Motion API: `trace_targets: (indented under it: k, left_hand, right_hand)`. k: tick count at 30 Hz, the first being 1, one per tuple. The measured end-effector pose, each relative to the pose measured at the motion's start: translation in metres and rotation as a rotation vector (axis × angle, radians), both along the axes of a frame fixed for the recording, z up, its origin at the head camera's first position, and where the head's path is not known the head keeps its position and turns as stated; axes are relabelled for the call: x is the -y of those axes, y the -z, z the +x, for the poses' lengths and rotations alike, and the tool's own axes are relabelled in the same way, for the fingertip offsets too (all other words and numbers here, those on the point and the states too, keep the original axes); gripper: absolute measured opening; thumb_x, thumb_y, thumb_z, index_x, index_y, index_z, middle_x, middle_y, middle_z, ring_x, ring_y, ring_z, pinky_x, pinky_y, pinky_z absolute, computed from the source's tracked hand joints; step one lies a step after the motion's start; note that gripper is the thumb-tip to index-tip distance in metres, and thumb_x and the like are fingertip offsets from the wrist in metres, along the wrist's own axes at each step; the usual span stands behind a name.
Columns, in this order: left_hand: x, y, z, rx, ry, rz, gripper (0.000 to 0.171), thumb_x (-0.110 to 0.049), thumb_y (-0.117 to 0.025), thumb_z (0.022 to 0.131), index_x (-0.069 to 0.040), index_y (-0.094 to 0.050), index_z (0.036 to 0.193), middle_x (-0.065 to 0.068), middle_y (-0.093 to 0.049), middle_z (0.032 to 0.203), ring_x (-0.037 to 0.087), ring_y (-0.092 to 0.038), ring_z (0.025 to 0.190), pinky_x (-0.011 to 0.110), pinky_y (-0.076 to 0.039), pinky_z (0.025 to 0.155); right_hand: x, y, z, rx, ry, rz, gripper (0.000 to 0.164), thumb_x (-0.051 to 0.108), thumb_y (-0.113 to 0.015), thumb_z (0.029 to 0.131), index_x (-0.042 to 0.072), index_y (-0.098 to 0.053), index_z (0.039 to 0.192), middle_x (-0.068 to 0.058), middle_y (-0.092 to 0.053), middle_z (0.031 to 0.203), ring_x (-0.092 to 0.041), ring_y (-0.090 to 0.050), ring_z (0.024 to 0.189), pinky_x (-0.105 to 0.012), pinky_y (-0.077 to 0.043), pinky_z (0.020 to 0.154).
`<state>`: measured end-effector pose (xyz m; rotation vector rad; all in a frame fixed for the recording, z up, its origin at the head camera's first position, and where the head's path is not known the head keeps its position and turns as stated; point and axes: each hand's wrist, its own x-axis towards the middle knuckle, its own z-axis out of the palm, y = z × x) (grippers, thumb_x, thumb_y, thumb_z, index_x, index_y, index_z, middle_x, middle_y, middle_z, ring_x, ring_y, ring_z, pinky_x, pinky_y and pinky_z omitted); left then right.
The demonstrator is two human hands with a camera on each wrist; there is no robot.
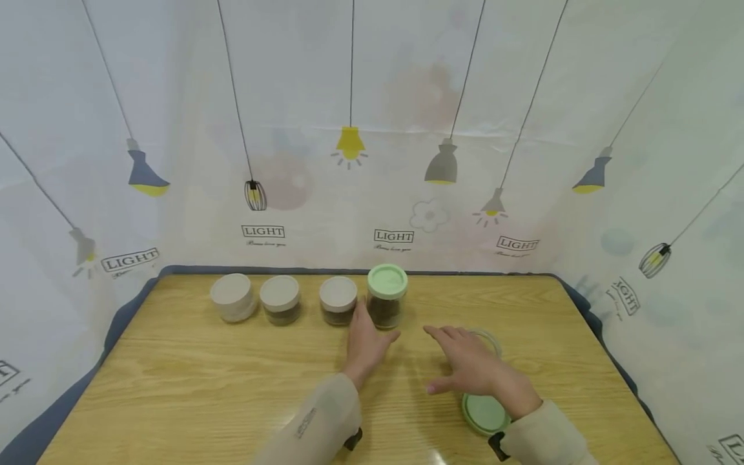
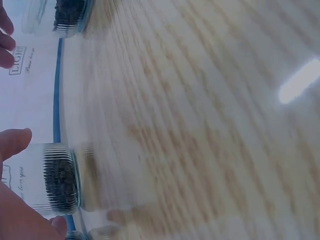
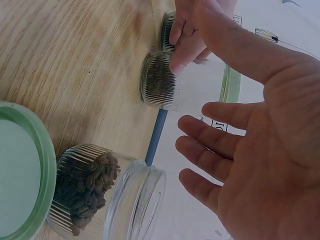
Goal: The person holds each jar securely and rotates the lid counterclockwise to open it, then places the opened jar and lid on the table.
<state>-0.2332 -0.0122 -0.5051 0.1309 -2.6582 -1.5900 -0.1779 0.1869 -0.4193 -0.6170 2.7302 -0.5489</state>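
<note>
My left hand (image 1: 367, 345) is beside the glass jar with a pale green lid (image 1: 387, 300), its fingers at the jar's left side and its thumb spread in front. Dark contents fill the lower part of that jar. My right hand (image 1: 469, 367) hovers with fingers spread and nothing in them. Under it stands an open glass jar (image 3: 135, 200) of dark brown, bean-like pieces, mostly hidden by the hand in the head view. A loose green lid (image 1: 487, 414) lies on the table, nearer to me than the open jar.
Left of the green-lidded jar, three shorter jars with white lids stand in a row: one close by (image 1: 338, 301), a middle one (image 1: 281, 301) and a far-left one (image 1: 232, 298). A printed cloth backdrop (image 1: 314, 194) rises behind the wooden table (image 1: 192, 387).
</note>
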Motion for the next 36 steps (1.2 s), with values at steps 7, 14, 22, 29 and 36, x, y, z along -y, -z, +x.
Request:
trace_targets:
  k: [7, 14, 22, 29, 36]
  left_hand:
    - [-0.007, 0.001, -0.011, 0.007, -0.061, 0.062, 0.105, -0.026, -0.084, 0.077, -0.004, -0.017, 0.154, 0.020, -0.027, 0.158, 0.037, -0.029, 0.145, 0.050, -0.029, 0.118]
    - [-0.011, 0.001, -0.015, -0.004, -0.079, 0.119, 0.107, -0.029, -0.085, 0.075, -0.005, -0.017, 0.154, 0.020, -0.029, 0.157, 0.038, -0.030, 0.145, 0.051, -0.028, 0.118]
    - [-0.012, 0.010, -0.024, -0.076, -0.095, 0.123, 0.096, -0.026, -0.085, 0.075, -0.010, -0.027, 0.150, 0.016, -0.041, 0.151, 0.033, -0.039, 0.141, 0.049, -0.033, 0.116]
    - [-0.012, 0.010, -0.027, -0.067, -0.110, 0.114, 0.089, -0.027, -0.084, 0.076, -0.012, -0.032, 0.147, 0.014, -0.046, 0.148, 0.031, -0.043, 0.138, 0.048, -0.035, 0.115]
    - [-0.012, 0.006, -0.026, -0.063, -0.111, 0.070, 0.086, -0.030, -0.085, 0.074, -0.010, -0.035, 0.142, 0.016, -0.050, 0.142, 0.032, -0.048, 0.133, 0.049, -0.039, 0.111]
  right_hand:
    - [0.000, 0.000, -0.001, 0.003, 0.003, -0.012, 0.104, 0.057, -0.078, 0.071, 0.009, -0.031, 0.151, -0.019, -0.041, 0.149, -0.043, -0.037, 0.137, -0.063, -0.032, 0.109]
    - [0.002, -0.001, -0.002, -0.006, 0.003, -0.003, 0.103, 0.056, -0.078, 0.072, 0.008, -0.033, 0.151, -0.020, -0.042, 0.148, -0.044, -0.038, 0.136, -0.064, -0.032, 0.108]
    - [0.006, 0.000, -0.004, -0.013, 0.010, 0.018, 0.101, 0.057, -0.078, 0.072, 0.011, -0.034, 0.151, -0.016, -0.043, 0.148, -0.040, -0.041, 0.136, -0.061, -0.034, 0.108]
    - [0.007, -0.002, -0.003, 0.010, 0.004, 0.005, 0.101, 0.057, -0.077, 0.073, 0.010, -0.033, 0.151, -0.017, -0.043, 0.148, -0.041, -0.040, 0.136, -0.063, -0.033, 0.108]
    - [0.005, 0.001, -0.002, 0.007, 0.011, -0.003, 0.100, 0.056, -0.077, 0.073, 0.010, -0.033, 0.151, -0.018, -0.042, 0.148, -0.042, -0.039, 0.137, -0.063, -0.033, 0.108]
